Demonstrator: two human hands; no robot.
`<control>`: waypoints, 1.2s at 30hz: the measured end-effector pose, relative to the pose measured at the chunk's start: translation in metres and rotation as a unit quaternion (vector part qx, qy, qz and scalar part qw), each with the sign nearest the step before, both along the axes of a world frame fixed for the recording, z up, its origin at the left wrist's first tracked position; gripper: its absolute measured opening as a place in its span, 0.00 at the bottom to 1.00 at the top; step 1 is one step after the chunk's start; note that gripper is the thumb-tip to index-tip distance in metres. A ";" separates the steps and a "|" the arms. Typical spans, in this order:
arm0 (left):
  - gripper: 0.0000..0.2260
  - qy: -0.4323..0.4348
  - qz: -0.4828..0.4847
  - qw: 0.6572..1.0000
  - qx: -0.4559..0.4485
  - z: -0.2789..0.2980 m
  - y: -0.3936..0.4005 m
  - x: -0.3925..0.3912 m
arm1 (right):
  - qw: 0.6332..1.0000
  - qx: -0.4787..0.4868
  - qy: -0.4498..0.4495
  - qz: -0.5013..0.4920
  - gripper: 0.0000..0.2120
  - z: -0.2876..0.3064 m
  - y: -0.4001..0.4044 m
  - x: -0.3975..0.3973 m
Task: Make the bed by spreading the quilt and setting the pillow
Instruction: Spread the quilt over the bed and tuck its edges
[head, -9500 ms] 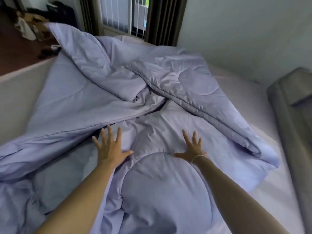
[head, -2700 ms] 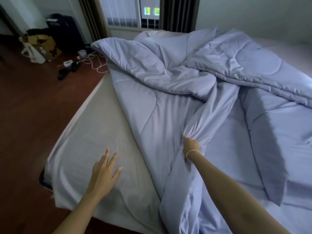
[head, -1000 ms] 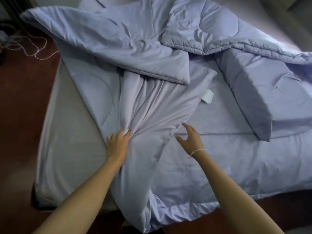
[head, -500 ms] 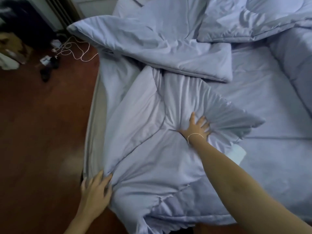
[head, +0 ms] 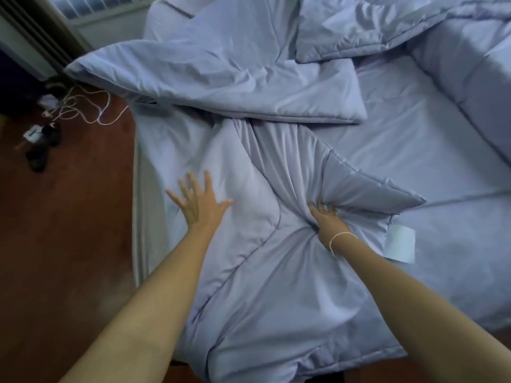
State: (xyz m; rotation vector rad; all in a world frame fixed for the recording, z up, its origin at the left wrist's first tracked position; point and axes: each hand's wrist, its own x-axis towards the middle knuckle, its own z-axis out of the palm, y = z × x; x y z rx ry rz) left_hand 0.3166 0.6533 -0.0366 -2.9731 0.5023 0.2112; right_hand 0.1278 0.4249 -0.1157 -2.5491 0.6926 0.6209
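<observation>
We see the pale lavender padded quilt (head: pixel 276 272) lying crumpled under both our hands and covering most of the bed. Beyond our fingers it is folded back over itself in thick layers. To the left of our left hand there is the dark red-brown wooden floor (head: pixel 63 244), and further ahead on it a tangle of thin white cables (head: pixel 91 109). Just to the right of our right wrist a small white square label (head: pixel 400 244) lies on the cloth. Our left hand (head: pixel 199 203) rests flat on the quilt with fingers spread. Our right hand (head: pixel 327 219) grips a bunched fold of the quilt.
</observation>
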 end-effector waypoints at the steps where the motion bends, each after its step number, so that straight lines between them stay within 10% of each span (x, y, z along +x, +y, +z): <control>1: 0.42 0.008 0.039 0.999 0.025 -0.004 0.001 0.005 | 1.000 -0.001 -0.002 0.001 0.36 0.000 0.001 -0.002; 7: 0.21 -0.004 -0.083 0.996 0.038 -0.018 0.059 0.013 | 0.995 -0.035 -0.021 -0.095 0.33 0.000 0.035 0.001; 20: 0.41 -0.003 -0.149 0.989 -0.002 -0.012 0.368 0.029 | 0.970 0.138 -0.019 -0.201 0.33 0.028 0.337 0.083; 27: 0.37 0.003 -0.245 0.964 -0.107 0.007 0.321 0.052 | 0.954 -0.084 -0.123 -0.260 0.27 0.088 0.394 0.054; 36: 0.33 0.005 -0.524 0.843 -0.121 0.041 0.191 0.086 | 0.846 0.021 -0.058 -0.529 0.52 0.081 0.343 0.028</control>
